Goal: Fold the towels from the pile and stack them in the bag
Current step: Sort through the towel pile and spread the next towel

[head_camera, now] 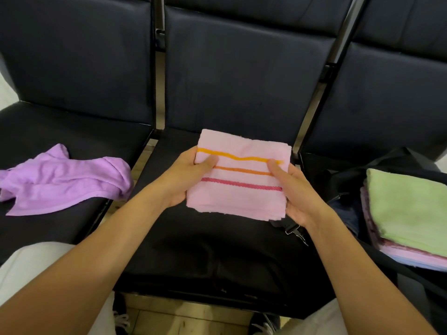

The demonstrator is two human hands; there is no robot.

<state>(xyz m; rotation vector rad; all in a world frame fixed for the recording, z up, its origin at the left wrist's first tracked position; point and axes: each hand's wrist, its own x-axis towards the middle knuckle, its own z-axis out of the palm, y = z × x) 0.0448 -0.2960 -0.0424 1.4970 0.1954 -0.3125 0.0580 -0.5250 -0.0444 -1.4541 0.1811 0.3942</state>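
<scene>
A folded pink towel [238, 175] with yellow, orange and red stripes is held above the middle black seat. My left hand [187, 176] grips its left edge, thumb on top. My right hand [294, 192] grips its right edge, thumb on the stripes. A crumpled purple towel [63, 180] lies unfolded on the left seat. At the right, an open black bag [343, 180] holds a stack of folded towels with a green towel [411, 209] on top and pink and blue ones beneath.
Three dark padded seats [242, 81] with backrests stand in a row, metal frames between them. A bag strap with a metal clip [294, 230] lies on the middle seat. My knees and shoes show at the bottom over a tan floor.
</scene>
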